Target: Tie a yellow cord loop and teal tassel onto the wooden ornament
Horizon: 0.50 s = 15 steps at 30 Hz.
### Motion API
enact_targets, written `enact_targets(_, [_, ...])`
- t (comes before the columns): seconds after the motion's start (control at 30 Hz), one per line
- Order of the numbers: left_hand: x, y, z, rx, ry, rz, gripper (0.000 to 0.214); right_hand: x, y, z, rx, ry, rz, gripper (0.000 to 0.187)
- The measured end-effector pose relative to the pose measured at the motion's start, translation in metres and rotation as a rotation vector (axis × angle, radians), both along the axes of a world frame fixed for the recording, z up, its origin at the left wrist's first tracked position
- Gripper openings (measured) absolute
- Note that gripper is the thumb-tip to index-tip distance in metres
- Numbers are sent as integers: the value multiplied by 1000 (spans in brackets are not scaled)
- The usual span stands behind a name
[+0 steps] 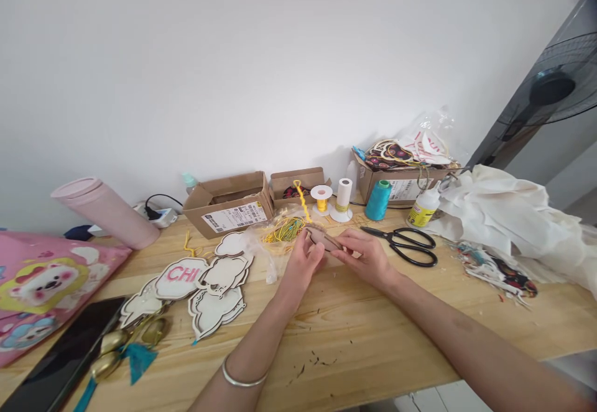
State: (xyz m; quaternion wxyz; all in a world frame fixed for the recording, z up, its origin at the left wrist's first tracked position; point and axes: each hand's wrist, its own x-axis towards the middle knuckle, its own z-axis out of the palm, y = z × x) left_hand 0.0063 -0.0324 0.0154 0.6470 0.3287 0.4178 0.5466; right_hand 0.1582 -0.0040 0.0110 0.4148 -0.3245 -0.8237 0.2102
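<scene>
Both hands hold a small flat brown piece [325, 238], which looks like thin wood or card, above the middle of the table. My left hand [305, 256] is closed on its left end, thumb on top. On its right edge, the fingers of my right hand [364, 253] pinch it. A twisted yellow cord [302, 201] rises just behind the piece; whether it is fixed to it I cannot tell. Black-handled scissors [405, 243] lie right of my right hand. Left of my hands are several white cloud-shaped pieces [217, 309], one lettered "CHI" [183, 277], and a tangle of yellow cord [284, 230].
Behind stand cardboard boxes [233, 213], a yellow spool [321, 201], a white spool [344, 197], a teal thread cone [378, 201] and a glue bottle [423, 207]. White cloth [504, 213] lies right; brass bells [109, 353], a phone [65, 356] and a pink tumbler [107, 213] left.
</scene>
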Motion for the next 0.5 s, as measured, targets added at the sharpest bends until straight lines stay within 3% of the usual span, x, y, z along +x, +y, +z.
enact_targets(0.1, [3, -4, 9, 38, 88, 86, 62, 1, -3, -1, 66, -66, 107, 37])
enact_targets(0.2, [-4, -3, 21, 145, 16, 352, 54, -5, -15, 1, 56, -107, 118, 50])
enact_targets(0.27, [-14, 1, 25, 208, -66, 515, 49, -12, -26, 0, 17, -225, 240, 59])
enact_targets(0.33, [-23, 6, 23, 272, -110, 559, 46, -16, -34, -4, -38, -376, 399, 66])
enact_targets(0.37, [-26, 8, 20, 301, -113, 552, 47, -13, -34, -6, -72, -413, 408, 65])
enact_targets(0.43, [-29, 10, 14, 344, -98, 514, 49, 2, -27, -6, -144, -371, 216, 50])
enact_targets(0.5, [-27, 9, 10, 357, -99, 452, 53, 28, -13, 3, -184, -254, -133, 34])
